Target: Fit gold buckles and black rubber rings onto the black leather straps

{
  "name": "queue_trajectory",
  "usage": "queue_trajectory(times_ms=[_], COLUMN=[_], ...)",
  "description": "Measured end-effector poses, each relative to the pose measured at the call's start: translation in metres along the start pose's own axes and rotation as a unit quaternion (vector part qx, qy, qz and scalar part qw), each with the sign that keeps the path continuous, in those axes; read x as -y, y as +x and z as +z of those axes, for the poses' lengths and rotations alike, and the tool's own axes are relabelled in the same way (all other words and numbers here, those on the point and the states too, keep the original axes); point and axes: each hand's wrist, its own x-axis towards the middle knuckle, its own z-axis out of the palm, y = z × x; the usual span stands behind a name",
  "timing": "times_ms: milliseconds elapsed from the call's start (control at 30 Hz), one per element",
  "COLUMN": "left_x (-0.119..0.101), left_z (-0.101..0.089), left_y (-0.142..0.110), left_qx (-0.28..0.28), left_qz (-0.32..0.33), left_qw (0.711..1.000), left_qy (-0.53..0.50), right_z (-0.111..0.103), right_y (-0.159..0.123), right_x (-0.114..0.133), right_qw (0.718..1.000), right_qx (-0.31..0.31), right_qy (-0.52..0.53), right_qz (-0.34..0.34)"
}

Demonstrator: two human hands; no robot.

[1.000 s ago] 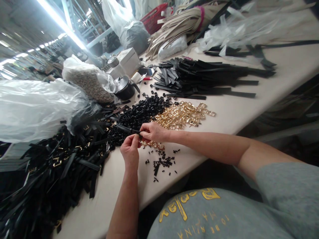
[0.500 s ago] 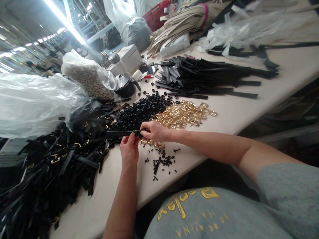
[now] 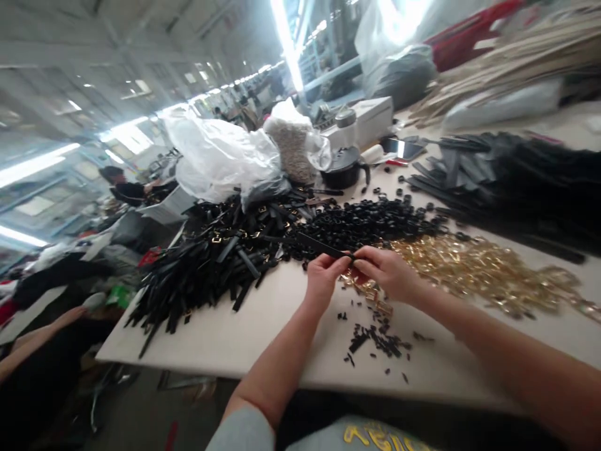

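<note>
Strip lights (image 3: 287, 47) run back through a long workroom, and a pale surface (image 3: 225, 344) crosses the frame below them. One black strap (image 3: 323, 245) is held just above it, near the middle of the frame. Its long axis slopes gently from upper left down to lower right, and its free end points to the upper left, over the edge of the rings (image 3: 366, 220). At its lower right end, the left hand (image 3: 323, 275) pinches it between thumb and fingers; the right hand (image 3: 382, 269) pinches right beside, fingertips nearly meeting the left's. Whether a ring sits on the strap there is too small to tell.

Counted: one strap held, two hands, one pot (image 3: 340, 169), one phone (image 3: 402, 149), one white box (image 3: 374, 118), all three of these standing or lying toward the upper right. Rings lie in one heap above the hands, gold buckles (image 3: 474, 269) in another right of centre, both too many to count. Dozens of black scraps (image 3: 375, 341) lie below the hands. One heap of straps with buckles (image 3: 211, 269) fills the left of the surface; one pile of black strips (image 3: 511, 169) lies at the right. A co-worker's forearm (image 3: 42, 332) shows at the left edge.
</note>
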Motion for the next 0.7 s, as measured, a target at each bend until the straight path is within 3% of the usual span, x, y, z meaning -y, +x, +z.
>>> queue_trajectory(times_ms=[133, 300, 400, 467, 567, 700], left_x=[-0.002, -0.004, -0.008, -0.016, -0.040, -0.105], left_z=[0.002, 0.008, 0.007, -0.002, -0.033, -0.086], left_y=[-0.001, -0.005, -0.003, 0.003, 0.021, 0.033], left_qx=[0.003, 0.040, 0.031, -0.018, -0.123, -0.254], left_qz=[-0.004, -0.050, -0.038, -0.010, 0.040, 0.133], left_qw=[1.000, 0.998, 0.998, 0.998, 0.990, 0.958], left_qy=[0.003, -0.017, -0.041, -0.052, -0.052, -0.014], right_z=[-0.001, -0.004, -0.009, -0.014, -0.021, -0.026], right_y=[0.002, 0.002, 0.002, 0.001, 0.001, 0.007], right_x=[-0.010, -0.015, -0.014, -0.014, -0.017, -0.022], right_qw=[0.999, 1.000, 0.998, 0.994, 0.988, 0.980], right_qx=[-0.007, 0.000, -0.033, -0.064, -0.087, -0.083], right_qy=[0.039, 0.004, -0.037, -0.071, -0.108, -0.146], right_qz=[0.005, -0.005, -0.026, -0.045, -0.073, -0.103])
